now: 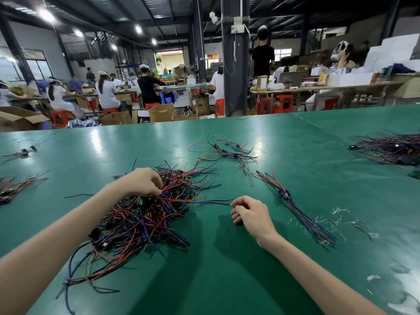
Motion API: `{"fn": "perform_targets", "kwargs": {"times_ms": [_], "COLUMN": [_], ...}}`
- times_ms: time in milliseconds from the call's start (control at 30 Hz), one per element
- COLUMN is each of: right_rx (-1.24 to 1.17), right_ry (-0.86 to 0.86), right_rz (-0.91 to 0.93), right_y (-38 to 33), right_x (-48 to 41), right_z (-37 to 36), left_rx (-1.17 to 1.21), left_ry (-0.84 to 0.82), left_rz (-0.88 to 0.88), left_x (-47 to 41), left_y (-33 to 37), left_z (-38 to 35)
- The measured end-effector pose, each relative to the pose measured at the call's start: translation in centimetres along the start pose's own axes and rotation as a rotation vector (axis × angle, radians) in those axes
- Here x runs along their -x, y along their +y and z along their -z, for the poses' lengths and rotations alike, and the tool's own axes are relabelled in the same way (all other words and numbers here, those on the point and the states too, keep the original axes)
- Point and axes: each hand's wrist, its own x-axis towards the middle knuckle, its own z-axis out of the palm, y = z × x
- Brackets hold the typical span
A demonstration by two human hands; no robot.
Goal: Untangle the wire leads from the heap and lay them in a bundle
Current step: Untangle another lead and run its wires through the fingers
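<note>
Green matte table (227,280) in a big dim workshop w/ ceiling lights. Behind it are rows of seated workers (106,92) at benches, red plastic stools (281,103) & open cardboard boxes (161,112). Tangled heap of red, blue and black wire leads (141,223) lies front-left on table, w/ small green circuit boards & black connectors mixed in, loose ends splaying all round. Left hand (145,181) is on heap's far edge, fingers curled down into it, gripping a few strands. Right hand (250,211) is just right of heap, fingers curled. One red-blue lead runs from heap to its thumb & forefinger; can't tell if pinched. Straightened bundle of leads (295,206) lies further right, roughly parallel, blue connectors mid-length. Smaller loose cluster (227,153) sits behind, and another dark pile (391,148) at far right edge.
</note>
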Motion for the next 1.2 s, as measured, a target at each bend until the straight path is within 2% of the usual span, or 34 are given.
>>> {"fn": "perform_targets", "kwargs": {"times_ms": [67, 167, 233, 400, 533, 633, 767, 900, 1033, 1100, 1200], "right_rx": [0.016, 0.036, 0.039, 0.022, 0.021, 0.017, 0.02, 0.019, 0.024, 0.032, 0.02], "right_ry": [-0.003, -0.009, -0.015, -0.041, -0.045, -0.044, -0.036, -0.032, -0.03, -0.038, -0.058], "right_rz": [0.003, 0.013, 0.016, -0.002, -0.003, -0.005, -0.005, -0.001, 0.016, 0.027, 0.04], "right_y": [0.1, 0.1, 0.1, 0.2, 0.3, 0.3, 0.4, 0.3, 0.2, 0.1, 0.0], "right_x": [0.0, 0.0, 0.0, -0.1, -0.3, -0.4, -0.4, -0.2, -0.2, -0.1, 0.0], "right_z": [0.0, 0.1, 0.1, 0.4, 0.5, 0.5, 0.4, 0.3, 0.3, 0.4, 0.4], "left_rx": [-0.045, -0.197, -0.262, -0.463, -0.45, -0.189, 0.238, 0.398, 0.652, 0.786, 1.101], "left_ry": [0.098, 0.385, 0.498, 0.361, 0.393, 0.477, 0.744, 0.926, 1.241, 1.23, 0.978], "left_rz": [-0.011, -0.011, -0.019, 0.013, 0.015, -0.008, -0.003, -0.035, -0.092, -0.102, -0.089], "left_x": [-0.1, -1.1, -2.2, -4.9, -5.6, -5.3, -4.3, -3.3, -1.8, -1.1, -0.1], "left_y": [0.3, 1.5, 2.8, 4.6, 4.8, 4.7, 3.9, 3.4, 5.0, 6.4, 8.8], "left_z": [-0.8, -2.3, -3.3, -5.2, -5.0, -4.0, -1.8, 0.6, 3.5, 4.4, 3.8]}}
